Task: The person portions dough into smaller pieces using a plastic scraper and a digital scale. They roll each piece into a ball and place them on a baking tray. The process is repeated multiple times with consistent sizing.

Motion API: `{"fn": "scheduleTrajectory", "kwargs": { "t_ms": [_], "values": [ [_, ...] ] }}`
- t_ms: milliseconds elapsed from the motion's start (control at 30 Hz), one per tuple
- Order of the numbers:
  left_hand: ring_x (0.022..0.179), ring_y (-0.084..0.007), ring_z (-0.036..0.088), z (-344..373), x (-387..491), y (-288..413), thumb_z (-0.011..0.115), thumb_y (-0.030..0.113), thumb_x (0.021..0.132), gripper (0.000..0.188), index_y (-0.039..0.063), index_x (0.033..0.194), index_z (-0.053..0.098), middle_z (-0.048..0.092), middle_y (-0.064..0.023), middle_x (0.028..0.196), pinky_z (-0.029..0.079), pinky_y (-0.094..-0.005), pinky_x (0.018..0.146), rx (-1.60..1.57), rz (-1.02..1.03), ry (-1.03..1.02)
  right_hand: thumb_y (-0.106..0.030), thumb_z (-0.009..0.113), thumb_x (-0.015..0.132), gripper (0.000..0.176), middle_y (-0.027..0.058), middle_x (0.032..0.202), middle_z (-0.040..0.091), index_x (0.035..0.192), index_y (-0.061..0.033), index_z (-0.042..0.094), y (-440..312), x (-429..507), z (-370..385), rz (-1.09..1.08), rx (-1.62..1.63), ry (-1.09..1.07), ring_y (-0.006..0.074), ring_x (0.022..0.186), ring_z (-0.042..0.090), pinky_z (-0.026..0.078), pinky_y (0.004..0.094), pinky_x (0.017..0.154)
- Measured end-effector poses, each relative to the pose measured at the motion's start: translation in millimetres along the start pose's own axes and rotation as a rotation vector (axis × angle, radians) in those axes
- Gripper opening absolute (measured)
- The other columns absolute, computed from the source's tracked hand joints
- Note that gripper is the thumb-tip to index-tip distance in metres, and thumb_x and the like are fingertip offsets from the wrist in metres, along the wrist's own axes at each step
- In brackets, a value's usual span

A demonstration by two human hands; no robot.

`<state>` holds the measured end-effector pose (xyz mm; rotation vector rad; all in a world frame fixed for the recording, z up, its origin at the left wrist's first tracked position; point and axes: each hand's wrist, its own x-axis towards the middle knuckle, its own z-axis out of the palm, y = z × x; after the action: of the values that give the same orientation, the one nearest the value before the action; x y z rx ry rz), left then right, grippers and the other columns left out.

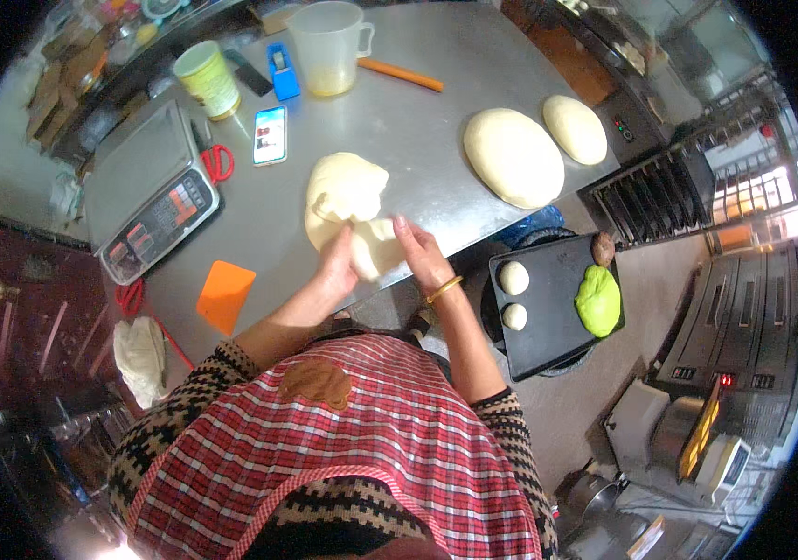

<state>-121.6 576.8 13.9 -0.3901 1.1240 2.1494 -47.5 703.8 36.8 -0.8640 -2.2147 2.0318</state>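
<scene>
At the front edge of a metal worktable (434,168), a piece of pale dough (375,245) is stretched between my hands. My left hand (338,264) grips its left side, thumb on top. The other side is held by my right hand (427,253), with a gold bangle (445,289) on that wrist. Just beyond them lies a larger mass of dough (346,183) with a torn, folded surface. Whether the held piece still joins this mass I cannot tell. Two smooth dough loaves, a big one (514,158) and a smaller one (575,130), rest at the table's right.
Left stand a digital scale (154,196), red scissors (217,164) and an orange dough scraper (226,297). Farther back are a phone (271,136), a plastic jug (329,52) and a wooden stick (402,73). A black tray (546,336) at right carries dough balls (514,278) and green dough (597,301).
</scene>
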Motion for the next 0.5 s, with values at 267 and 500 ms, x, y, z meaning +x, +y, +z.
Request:
{"fn": "scheduleTrajectory", "kwargs": {
  "t_ms": [267,500],
  "values": [
    [0.100,-0.0271,0.052,39,-37,62,0.072,0.021,0.076,0.019,0.007,0.081,0.060,0.056,-0.0099,0.096,0.037,-0.0434,0.094,1.268,1.428,-0.465,-0.052,0.042,0.095,0.065,0.0133,0.129,0.054,0.134,-0.0009,0.042,-43,-11,-13,0.316,1.408,-0.662,0.0267,0.114,0.056,0.048,0.0419,0.095],
    [0.128,-0.0332,0.042,80,-76,97,0.079,0.025,0.069,0.053,0.003,0.113,0.060,0.041,-0.0208,0.136,0.029,-0.0463,0.108,0.818,1.360,-0.431,-0.009,0.055,0.092,0.031,0.0103,0.114,0.062,0.122,0.0004,0.053,-86,-40,0,-0.037,1.171,-0.294,0.0200,0.101,0.063,0.054,0.0331,0.086]
  ]
}}
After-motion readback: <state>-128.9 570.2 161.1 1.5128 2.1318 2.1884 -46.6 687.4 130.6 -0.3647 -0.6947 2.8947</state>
